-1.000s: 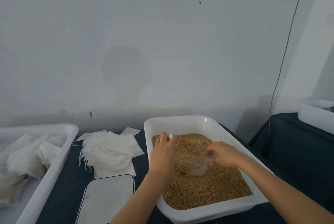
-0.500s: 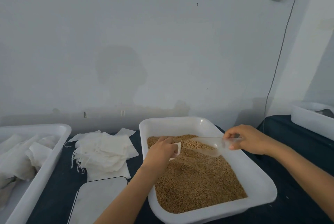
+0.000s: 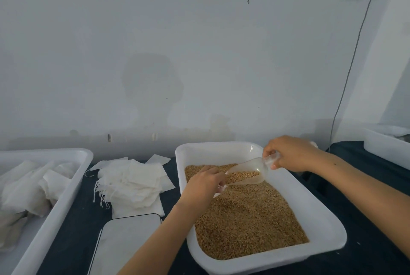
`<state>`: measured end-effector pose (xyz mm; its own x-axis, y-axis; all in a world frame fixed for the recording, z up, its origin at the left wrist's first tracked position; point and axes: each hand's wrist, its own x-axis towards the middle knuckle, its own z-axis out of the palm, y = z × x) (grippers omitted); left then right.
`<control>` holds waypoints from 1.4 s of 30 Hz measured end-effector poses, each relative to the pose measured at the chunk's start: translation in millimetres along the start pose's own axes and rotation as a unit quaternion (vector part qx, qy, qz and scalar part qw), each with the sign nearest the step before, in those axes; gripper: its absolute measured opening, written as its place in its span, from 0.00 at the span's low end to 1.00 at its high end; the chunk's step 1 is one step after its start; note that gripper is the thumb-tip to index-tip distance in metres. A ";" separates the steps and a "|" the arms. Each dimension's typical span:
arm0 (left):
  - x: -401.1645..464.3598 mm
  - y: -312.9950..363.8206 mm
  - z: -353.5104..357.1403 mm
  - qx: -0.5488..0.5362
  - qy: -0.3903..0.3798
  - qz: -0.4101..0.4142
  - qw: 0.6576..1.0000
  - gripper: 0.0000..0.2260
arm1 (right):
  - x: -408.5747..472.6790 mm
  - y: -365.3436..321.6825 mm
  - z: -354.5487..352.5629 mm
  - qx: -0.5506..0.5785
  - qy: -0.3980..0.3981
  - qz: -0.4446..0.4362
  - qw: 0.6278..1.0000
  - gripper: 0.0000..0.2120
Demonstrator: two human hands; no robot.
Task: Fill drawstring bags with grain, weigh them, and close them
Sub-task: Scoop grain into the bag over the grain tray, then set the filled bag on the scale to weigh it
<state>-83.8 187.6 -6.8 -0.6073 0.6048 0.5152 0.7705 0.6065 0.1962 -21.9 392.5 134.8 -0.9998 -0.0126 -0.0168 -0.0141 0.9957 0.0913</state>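
Right grip [image 3: 288,155] pinching clear scoop [image 3: 248,172] handle, left grip [image 3: 203,182] clamped on small bag [image 3: 220,188] over grain tub [image 3: 328,215]; likely spillage if spout misses narrow bag mouth

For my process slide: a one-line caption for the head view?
Right hand tips a clear scoop of grain toward the bag held by left hand.

A single head-worn wide-angle camera looks forward and down across the dark surface [image 3: 366,219] toward the wall [image 3: 199,53] at 12 o'clock. The grain tray [image 3: 321,223] lies close, toward 5 o'clock.
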 end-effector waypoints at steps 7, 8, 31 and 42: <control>-0.4 -1.3 0.9 -0.013 0.011 -0.004 1.000 0.02 | 6.6 -14.7 -10.8 -0.091 0.028 -0.020 0.995 0.15; -0.3 -1.7 1.0 -0.013 0.011 -0.006 1.000 0.02 | 6.8 -16.2 -11.4 -0.100 0.032 -0.021 0.994 0.15; -1.2 1.2 -28.1 -0.376 0.106 -0.196 0.900 0.10 | 10.8 -25.3 134.2 0.119 -0.044 0.129 0.983 0.07; -6.5 14.6 -65.4 -0.529 0.154 -0.220 0.805 0.08 | 1.5 -53.8 94.8 0.486 0.082 -0.008 0.870 0.18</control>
<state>-55.9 158.8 47.3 -0.9153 0.1961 0.3519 0.3264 -0.1511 0.9331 -21.1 347.6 35.4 -0.9896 0.0380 0.1389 -0.0883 0.6019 -0.7937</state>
